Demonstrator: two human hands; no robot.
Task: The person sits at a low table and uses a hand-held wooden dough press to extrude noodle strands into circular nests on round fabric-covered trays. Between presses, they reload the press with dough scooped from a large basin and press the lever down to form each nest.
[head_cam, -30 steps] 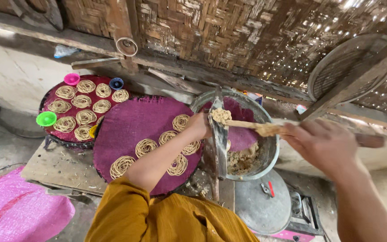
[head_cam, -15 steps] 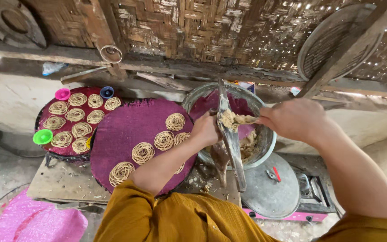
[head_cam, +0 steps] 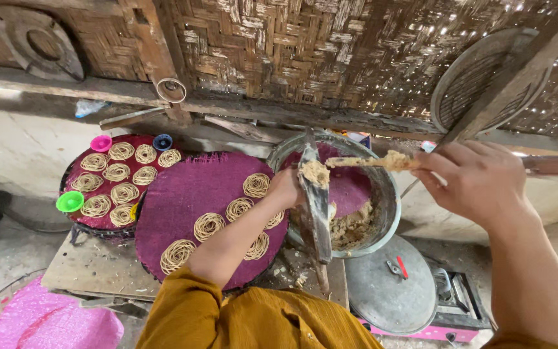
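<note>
My left hand [head_cam: 285, 189] grips a dark metal noodle press [head_cam: 316, 205] standing over a metal bowl [head_cam: 382, 223] of beige dough [head_cam: 353, 224]. A lump of dough sits on top of the press. My right hand [head_cam: 479, 178] holds a wooden spatula [head_cam: 382, 161] loaded with dough, its tip at the press's top. Left of the bowl lies a round purple mat [head_cam: 192, 194] with several coiled noodle nests [head_cam: 209, 225].
A second purple mat [head_cam: 75, 216] farther left carries several more nests, with small pink [head_cam: 101, 143], blue [head_cam: 162, 141] and green [head_cam: 70, 201] cups around it. A round metal lid [head_cam: 389, 294] sits on a stove below the bowl. A woven bamboo wall [head_cam: 305, 45] is behind; pink netting [head_cam: 46, 323] lies lower left.
The view shifted and my right hand brought the dough-laden spatula from the right over to the top of the press, where dough now sits. My left hand kept its grip on the press.
</note>
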